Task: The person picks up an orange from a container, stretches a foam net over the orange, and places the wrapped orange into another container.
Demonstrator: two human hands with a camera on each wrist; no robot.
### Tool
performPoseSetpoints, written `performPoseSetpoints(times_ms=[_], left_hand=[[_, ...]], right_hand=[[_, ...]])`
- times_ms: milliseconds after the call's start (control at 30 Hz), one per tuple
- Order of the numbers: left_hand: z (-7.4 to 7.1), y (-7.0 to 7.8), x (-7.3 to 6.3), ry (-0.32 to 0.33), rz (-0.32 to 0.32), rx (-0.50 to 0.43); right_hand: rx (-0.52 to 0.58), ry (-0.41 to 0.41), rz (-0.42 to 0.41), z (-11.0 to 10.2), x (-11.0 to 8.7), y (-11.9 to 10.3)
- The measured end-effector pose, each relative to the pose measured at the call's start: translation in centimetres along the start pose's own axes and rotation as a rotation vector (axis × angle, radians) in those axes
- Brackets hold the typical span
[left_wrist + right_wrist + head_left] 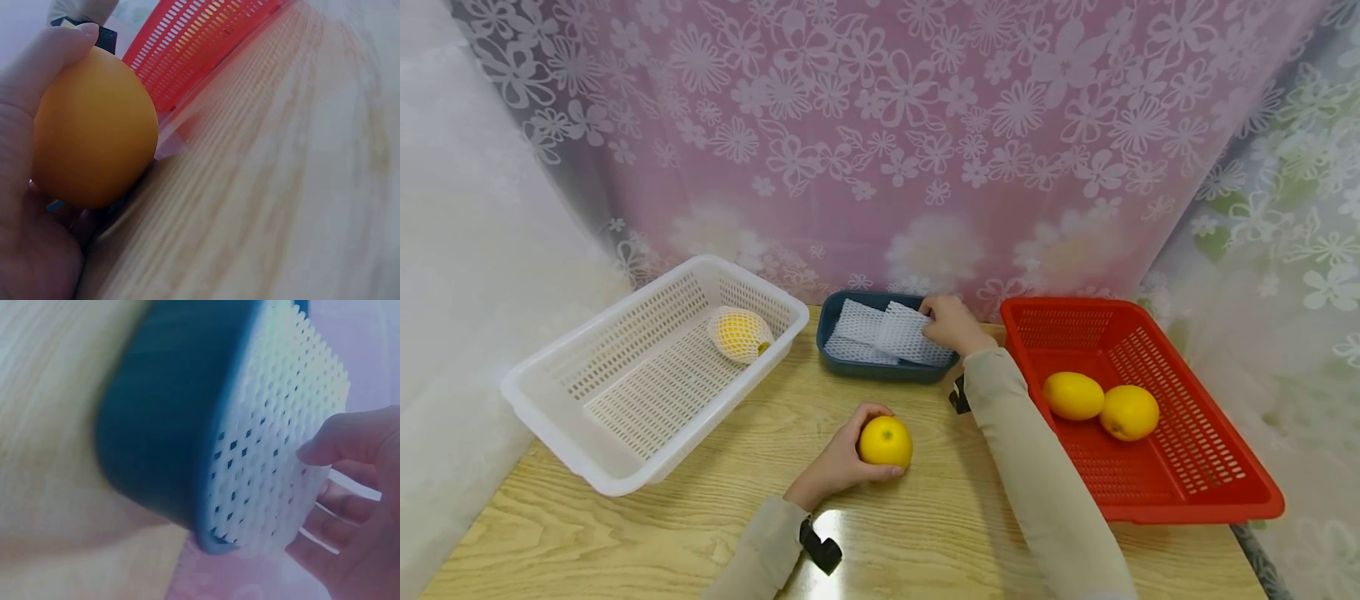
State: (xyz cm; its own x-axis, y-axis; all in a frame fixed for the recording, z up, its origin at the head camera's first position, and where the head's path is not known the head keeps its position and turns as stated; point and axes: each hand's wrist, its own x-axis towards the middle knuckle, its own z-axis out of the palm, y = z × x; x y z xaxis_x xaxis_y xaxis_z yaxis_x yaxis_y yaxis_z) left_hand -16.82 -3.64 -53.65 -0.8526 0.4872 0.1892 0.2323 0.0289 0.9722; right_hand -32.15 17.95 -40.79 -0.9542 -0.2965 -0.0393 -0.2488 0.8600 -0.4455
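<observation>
Yellow fruit (887, 442) is gripped by L hand (842, 461), prob. so rolling's prevented; at 12 o'clock, foam net (906, 335) in blue tray (868, 368) is pinched by R hand (957, 324).

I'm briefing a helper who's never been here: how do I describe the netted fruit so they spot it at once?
On the wooden table, find the white basket on the left. One yellow fruit lies inside it, near its right side. A pale net sleeve covers it, unlike the bare fruit in the left hand and the bare pair in the red basket.
</observation>
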Motion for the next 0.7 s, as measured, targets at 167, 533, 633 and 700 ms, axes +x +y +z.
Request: performPoseSetpoints(times_ms=[167,533,633,700], left_hand=[[0.0,0.0,0.0,-0.001,0.003,0.001],[-0.1,0.0,0.1,-0.023,-0.013,0.041],[-0.1,0.0,0.1,-0.017,-0.02,0.041],[-0.1,0.0,0.1,-0.012,-0.021,0.044]], right_hand=[[-0.008,0.017,0.014,-1.3,-0.7,-1.1],[0.023,0.165,0.013,-3.8,-3.0,-4.4],[0.048,0.227,-0.004,-4.4,-3.9,-5.3],[0.064,0.282,-0.016,-4.6,-4.4,-5.8]])
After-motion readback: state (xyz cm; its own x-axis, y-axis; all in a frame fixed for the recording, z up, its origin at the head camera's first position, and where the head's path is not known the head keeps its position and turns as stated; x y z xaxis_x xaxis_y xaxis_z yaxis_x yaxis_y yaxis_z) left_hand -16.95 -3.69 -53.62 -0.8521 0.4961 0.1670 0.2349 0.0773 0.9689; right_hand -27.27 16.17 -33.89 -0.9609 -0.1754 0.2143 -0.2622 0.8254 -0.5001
